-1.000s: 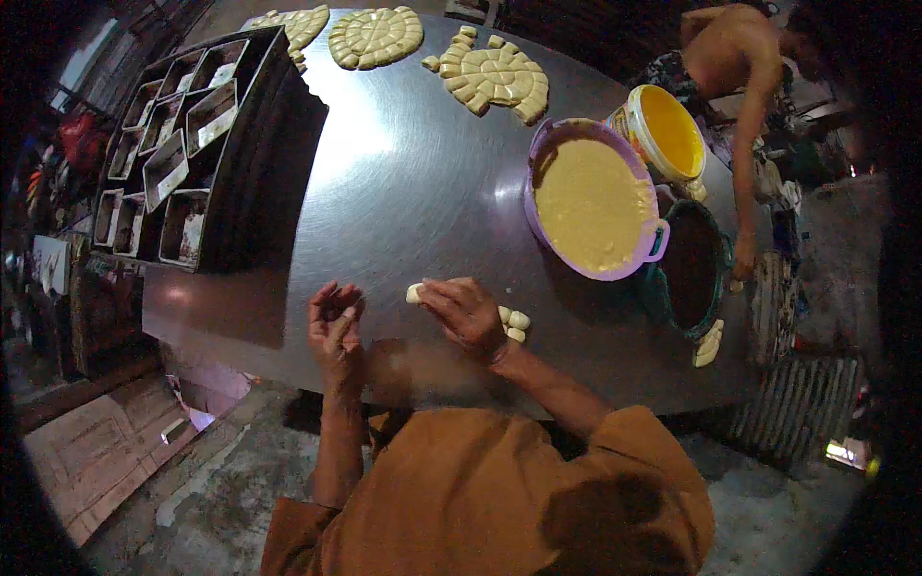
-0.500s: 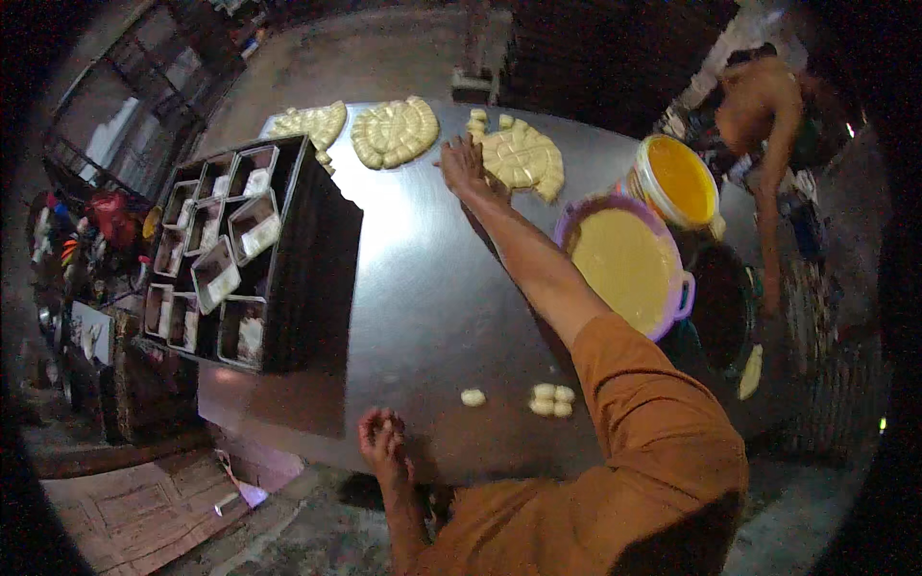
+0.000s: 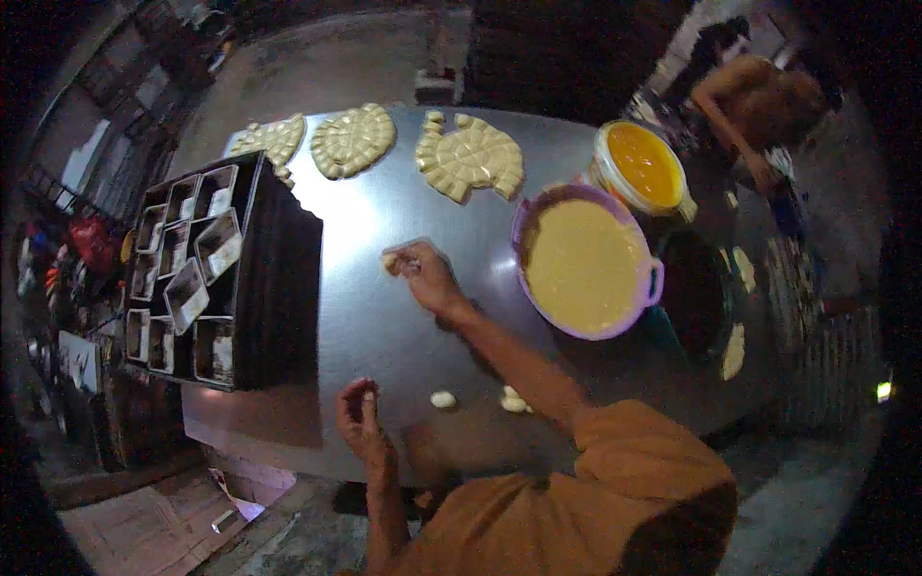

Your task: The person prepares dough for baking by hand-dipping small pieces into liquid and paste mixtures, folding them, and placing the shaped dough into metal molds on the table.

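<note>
My right hand (image 3: 423,274) is over the middle of the metal table, its fingers closed on a small pale piece of dough (image 3: 389,262). Lower down, near the front edge, my left hand (image 3: 361,418) has its fingers curled in; whatever they may hold is hidden. To its right lie a single dough ball (image 3: 443,399) and a small cluster of dough balls (image 3: 513,401), partly covered by my right forearm. Toward the far edge, a notched round of portioned dough (image 3: 469,156) lies beside a fuller dough round (image 3: 352,141) and a third one (image 3: 272,141).
A dark crate (image 3: 252,278) of metal tins (image 3: 213,348) occupies the table's left side. On the right are a purple basin (image 3: 523,274) filled with pale yellow material, a white bucket (image 3: 603,158) with orange-yellow contents, and a dark round vessel (image 3: 691,298). Another person (image 3: 768,106) is beyond them.
My right hand has drawn back from the notched dough round toward me, now with a dough piece in its fingers. My left hand has moved slightly up and left. The whole view has shifted.
</note>
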Action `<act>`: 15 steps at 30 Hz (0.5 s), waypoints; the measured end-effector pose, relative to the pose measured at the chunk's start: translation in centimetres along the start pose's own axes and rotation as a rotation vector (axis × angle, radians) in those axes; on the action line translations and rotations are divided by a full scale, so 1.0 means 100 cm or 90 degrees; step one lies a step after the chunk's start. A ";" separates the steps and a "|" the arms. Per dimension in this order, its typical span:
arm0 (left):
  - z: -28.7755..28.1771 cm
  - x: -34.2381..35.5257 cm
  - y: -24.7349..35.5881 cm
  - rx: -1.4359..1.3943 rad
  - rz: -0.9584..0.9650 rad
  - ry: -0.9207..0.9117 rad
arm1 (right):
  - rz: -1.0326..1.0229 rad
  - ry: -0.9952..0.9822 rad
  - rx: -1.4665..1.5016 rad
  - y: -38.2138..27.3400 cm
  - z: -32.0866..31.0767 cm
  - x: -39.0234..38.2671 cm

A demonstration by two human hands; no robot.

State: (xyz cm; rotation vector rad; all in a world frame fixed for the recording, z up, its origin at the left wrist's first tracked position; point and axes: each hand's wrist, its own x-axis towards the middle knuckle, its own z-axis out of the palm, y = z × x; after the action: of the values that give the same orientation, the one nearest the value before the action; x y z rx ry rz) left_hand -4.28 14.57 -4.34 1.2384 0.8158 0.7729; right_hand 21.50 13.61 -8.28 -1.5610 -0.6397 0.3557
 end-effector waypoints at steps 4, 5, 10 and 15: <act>0.048 -0.025 0.032 0.247 0.193 -0.040 | 0.186 -0.202 0.191 -0.077 -0.025 -0.158; 0.066 -0.042 0.041 0.229 0.213 -0.080 | 0.206 -0.190 0.286 -0.081 -0.031 -0.189; 0.098 -0.095 0.065 0.418 0.530 -0.258 | 0.186 -0.046 0.396 -0.110 -0.071 -0.266; 0.111 -0.116 0.064 0.325 0.665 -0.407 | 0.122 0.023 0.318 -0.122 -0.114 -0.298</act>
State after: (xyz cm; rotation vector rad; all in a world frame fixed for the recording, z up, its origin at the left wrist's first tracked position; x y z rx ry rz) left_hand -0.92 0.20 4.75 2.2630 -0.2573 0.9012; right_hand 2.33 -13.25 0.35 -1.1460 -0.3378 0.5814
